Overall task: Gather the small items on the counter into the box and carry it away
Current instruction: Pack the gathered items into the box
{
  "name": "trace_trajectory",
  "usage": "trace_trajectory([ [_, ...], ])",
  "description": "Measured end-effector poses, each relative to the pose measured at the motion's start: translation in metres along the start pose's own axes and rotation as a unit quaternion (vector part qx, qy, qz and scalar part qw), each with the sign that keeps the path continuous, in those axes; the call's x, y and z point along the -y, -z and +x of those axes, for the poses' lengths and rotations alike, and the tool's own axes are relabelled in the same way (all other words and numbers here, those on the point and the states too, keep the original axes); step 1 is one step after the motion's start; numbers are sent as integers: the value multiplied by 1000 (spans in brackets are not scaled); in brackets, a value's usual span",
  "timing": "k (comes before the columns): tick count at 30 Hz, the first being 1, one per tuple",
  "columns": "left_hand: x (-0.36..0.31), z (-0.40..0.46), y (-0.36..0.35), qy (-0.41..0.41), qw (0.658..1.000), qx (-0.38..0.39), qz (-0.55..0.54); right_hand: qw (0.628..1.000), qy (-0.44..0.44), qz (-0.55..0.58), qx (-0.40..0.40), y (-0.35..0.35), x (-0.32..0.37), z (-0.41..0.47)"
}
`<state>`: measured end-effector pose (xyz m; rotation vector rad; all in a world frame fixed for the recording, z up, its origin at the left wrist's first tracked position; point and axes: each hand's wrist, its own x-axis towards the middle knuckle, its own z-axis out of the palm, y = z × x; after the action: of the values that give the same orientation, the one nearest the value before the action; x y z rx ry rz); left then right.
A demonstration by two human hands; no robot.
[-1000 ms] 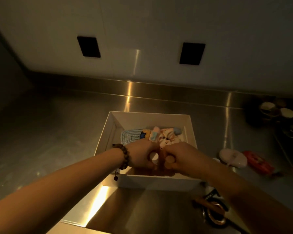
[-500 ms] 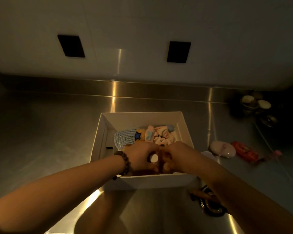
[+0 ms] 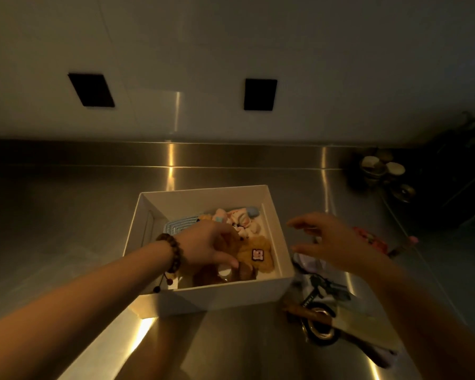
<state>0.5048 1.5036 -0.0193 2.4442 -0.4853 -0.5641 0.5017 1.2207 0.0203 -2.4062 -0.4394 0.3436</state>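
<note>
Head view: left hand (image 3: 203,246) inside box (image 3: 231,297), right hand (image 3: 337,239) spread beside it

We see a white box (image 3: 231,296) on a silver, brushed-steel counter (image 3: 52,215). Inside it we note a golden-brown plush toy (image 3: 258,256) bearing a small dark patch with pale marks, a light-blue item with a ridged line pattern (image 3: 177,227), and a pink-and-white cluster (image 3: 240,222). A dark-brown beaded bracelet (image 3: 174,252) circles one wrist. We see a red item (image 3: 373,239) on the counter, and two black rectangles (image 3: 260,94) on the white wall (image 3: 340,64).
</note>
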Motion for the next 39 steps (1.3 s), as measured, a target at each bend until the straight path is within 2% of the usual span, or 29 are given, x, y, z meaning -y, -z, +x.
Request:
trace_trajectory([
  [8, -97, 37, 7, -82, 989, -124, -20, 993, -98, 31, -59, 50, -93, -36],
  [12, -151, 85, -21, -107, 987, -120, 21, 978, -135, 39, -152, 78, -144, -55],
  [16, -180, 142, -62, -88, 992, -69, 56, 966, -134, -58, -212, 97, -191, -60],
  [20, -176, 191, -111, 19, 998, -28, 50, 971, -131, -50, -192, 90, -231, -53],
  [24, -158, 216, -142, 92, 993, -40, 58, 978, -144, -36, -145, 73, -254, -44],
  [32, -143, 237, -167, 58, 994, -24, 93, 968, -138, 43, -204, 62, -261, -47],
  [39, -138, 243, -176, 41, 992, -77, 88, 961, -78, 57, -257, 74, -238, -52],
])
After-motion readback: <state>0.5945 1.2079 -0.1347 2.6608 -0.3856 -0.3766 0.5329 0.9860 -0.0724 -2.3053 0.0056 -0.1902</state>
